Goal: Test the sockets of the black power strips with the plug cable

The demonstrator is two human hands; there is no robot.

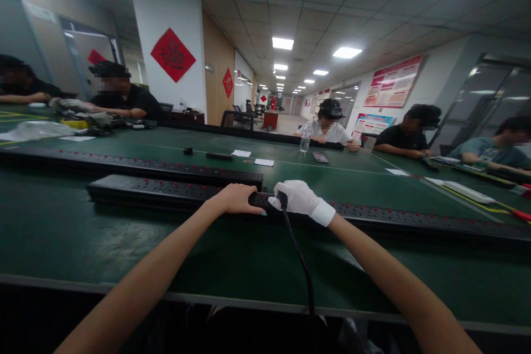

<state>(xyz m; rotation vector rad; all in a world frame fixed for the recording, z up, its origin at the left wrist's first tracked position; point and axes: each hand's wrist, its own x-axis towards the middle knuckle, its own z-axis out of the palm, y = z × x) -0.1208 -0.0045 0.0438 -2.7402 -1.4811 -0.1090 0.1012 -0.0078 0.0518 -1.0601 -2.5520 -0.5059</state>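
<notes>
My bare left hand [238,199] rests curled over the long black power strip [166,188] that lies across the green table [83,232]. My right hand [296,197], in a white glove, pinches a black plug [282,199] at the strip's top. From the plug a black cable [301,260] runs down toward me and over the table's near edge. The two hands sit close together, almost touching.
A second black power strip [124,166] lies behind the first, and a third [415,218] runs off to the right. Several seated people work at the far and side edges. A water bottle [305,141], paper slips [264,162] and small items dot the far table.
</notes>
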